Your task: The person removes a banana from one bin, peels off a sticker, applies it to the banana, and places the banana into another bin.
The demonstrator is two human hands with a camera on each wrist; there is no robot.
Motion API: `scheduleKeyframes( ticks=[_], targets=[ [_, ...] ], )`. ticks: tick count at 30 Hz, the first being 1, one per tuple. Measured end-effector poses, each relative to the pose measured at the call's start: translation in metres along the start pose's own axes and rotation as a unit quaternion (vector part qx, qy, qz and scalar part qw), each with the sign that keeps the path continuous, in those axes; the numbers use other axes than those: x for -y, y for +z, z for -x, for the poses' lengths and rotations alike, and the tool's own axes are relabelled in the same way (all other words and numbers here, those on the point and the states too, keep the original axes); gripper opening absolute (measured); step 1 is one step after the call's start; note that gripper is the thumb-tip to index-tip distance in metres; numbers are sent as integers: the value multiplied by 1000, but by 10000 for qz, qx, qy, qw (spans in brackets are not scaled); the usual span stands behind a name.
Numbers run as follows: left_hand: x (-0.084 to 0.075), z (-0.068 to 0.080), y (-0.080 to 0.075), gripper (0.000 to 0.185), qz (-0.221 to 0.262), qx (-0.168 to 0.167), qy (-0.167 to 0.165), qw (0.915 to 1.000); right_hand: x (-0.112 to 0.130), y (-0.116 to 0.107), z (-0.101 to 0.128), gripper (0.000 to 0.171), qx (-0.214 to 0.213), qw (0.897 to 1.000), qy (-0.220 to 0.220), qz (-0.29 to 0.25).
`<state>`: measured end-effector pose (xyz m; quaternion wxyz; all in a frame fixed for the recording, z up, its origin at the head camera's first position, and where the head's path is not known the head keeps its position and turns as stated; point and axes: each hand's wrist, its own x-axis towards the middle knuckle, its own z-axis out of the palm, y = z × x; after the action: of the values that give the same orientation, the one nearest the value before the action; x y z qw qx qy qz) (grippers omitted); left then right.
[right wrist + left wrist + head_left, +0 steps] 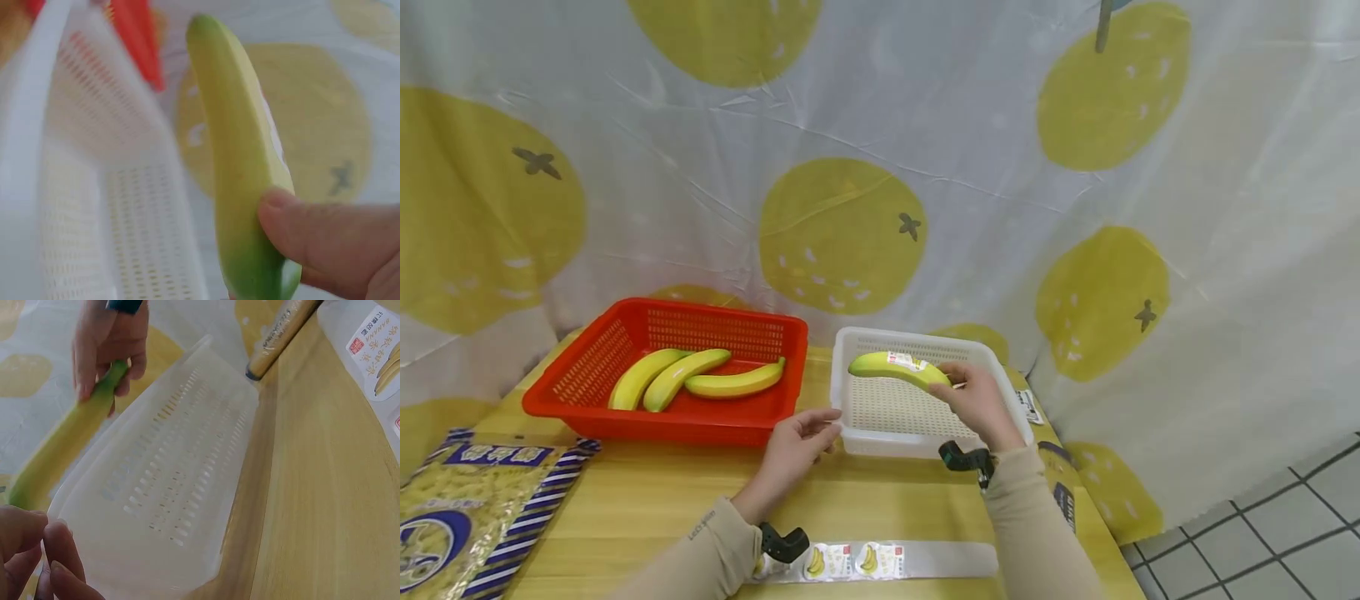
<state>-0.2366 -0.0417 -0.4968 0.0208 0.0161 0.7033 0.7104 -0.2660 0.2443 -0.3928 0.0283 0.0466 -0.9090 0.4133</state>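
Above the white basket (891,445), my right hand (977,404) pinches a banana (880,364) by its right end. A white label (907,361) sits on the banana's upper side. In the right wrist view, the thumb (325,237) presses against the banana (234,137) near its green end. My left hand (797,450) is at the front left corner of the white basket, its fingertips at the rim; they hold no banana. The left wrist view shows those fingers (62,556) loosely bent beside the basket wall (169,487).
A red basket (662,429) holding several bananas (737,382) stands to the left. Along the table's front lies a strip of banana stickers (880,561). A printed plastic bag (482,508) lies at the left. Behind the table hangs a fruit-patterned curtain (970,108).
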Motion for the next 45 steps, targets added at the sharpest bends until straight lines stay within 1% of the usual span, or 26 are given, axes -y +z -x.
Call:
scheduleKeyframes(
  ticks=[2, 5, 8, 11, 14, 18, 21, 24, 27, 31, 34, 37, 39, 45],
  targets=[
    [0, 0, 1, 32, 13, 0, 22, 10000, 2, 2, -24, 45, 258, 9987, 190, 392],
    [0, 0, 2, 31, 31, -21, 60, 10000, 2, 6, -50, 48, 572, 9933, 465, 888],
    [-1, 1, 3, 31, 24, -53, 67, 10000, -2, 12, -69, 48, 851, 9886, 782, 960],
    [-2, 3, 3, 30, -2, -80, 40, 10000, -11, 19, -83, 47, 927, 9864, 947, 969],
    [-3, 3, 2, 29, 27, -71, 0, 10000, -18, 27, -92, 45, 789, 9862, 910, 1134],
    [0, 3, 2, 27, 63, -107, 9, 9999, -25, 38, -98, 45, 674, 9862, 817, 1272],
    [1, 4, 2, 28, 74, -106, 11, 9999, -31, 43, -102, 46, 699, 9858, 803, 1296],
    [1, 3, 2, 29, 77, -105, 20, 9999, -39, 48, -107, 46, 671, 9841, 734, 1472],
    [1, 2, 2, 30, 89, -79, 26, 9999, -45, 51, -111, 43, 614, 9843, 797, 1448],
    [0, 2, 1, 30, 56, -80, 53, 9999, -50, 57, -115, 38, 498, 9840, 749, 1538],
    [-1, 3, 1, 29, 17, -74, 79, 9999, -53, 60, -115, 38, 430, 9812, 666, 1761],
    [-2, 4, 0, 30, 11, -30, 87, 10000, -55, 61, -115, 39, 467, 9773, 608, 1973],
    [-2, 4, 0, 31, 26, -1, 79, 10000, -57, 61, -115, 40, 564, 9757, 533, 2049],
    [0, 3, -1, 33, 16, 54, 75, 10000, -60, 63, -116, 41, 792, 9798, 396, 1794]
  ],
)
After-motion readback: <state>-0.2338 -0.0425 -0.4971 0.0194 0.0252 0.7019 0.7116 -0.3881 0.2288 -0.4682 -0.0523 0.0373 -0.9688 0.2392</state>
